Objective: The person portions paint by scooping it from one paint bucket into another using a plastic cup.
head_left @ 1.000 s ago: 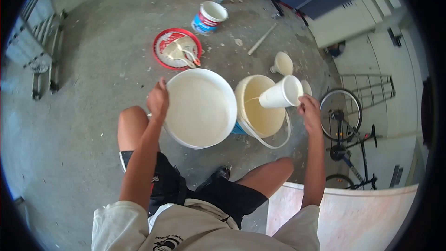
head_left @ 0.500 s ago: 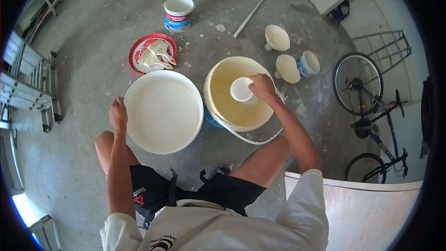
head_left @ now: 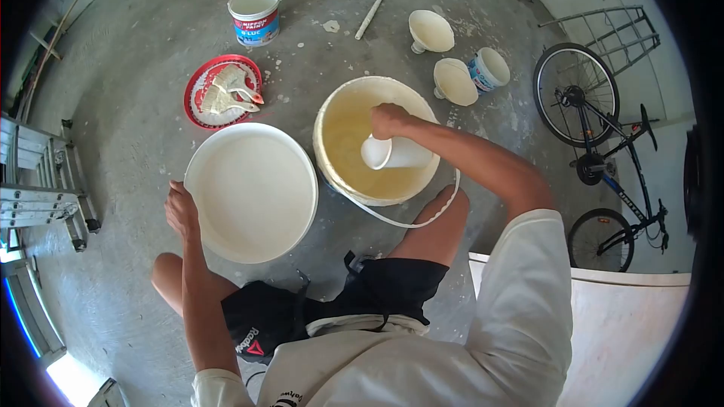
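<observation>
My right hand (head_left: 390,120) is closed around the handle side of a white plastic jug (head_left: 407,154). Tipped onto its side, the jug overlaps the inside of a large cream-coated bucket (head_left: 337,117), its mouth facing left. The bucket's inside is yellowish, and its white carrying handle (head_left: 407,223) hangs down at the front right. On the left, my left hand (head_left: 181,209) grips the near-left rim of a wide white tub (head_left: 314,203). The tub's inside looks pale cream all over. Tub and bucket stand side by side in front of my knees.
Beyond the tub, a red lid (head_left: 191,102) holds coated brushes (head_left: 230,90). A paint pail (head_left: 255,29), a stick (head_left: 377,4), two cream-coated funnel-like pieces (head_left: 431,32) and a small bucket (head_left: 490,69) stand or lie farther off. A ladder (head_left: 45,188) is left, a bicycle (head_left: 588,136) right.
The jug has gone from mouth-up to tipped sideways, mouth left, as my right hand moved left and turned. My left hand still holds the tub rim. The whole view has shifted slightly.
</observation>
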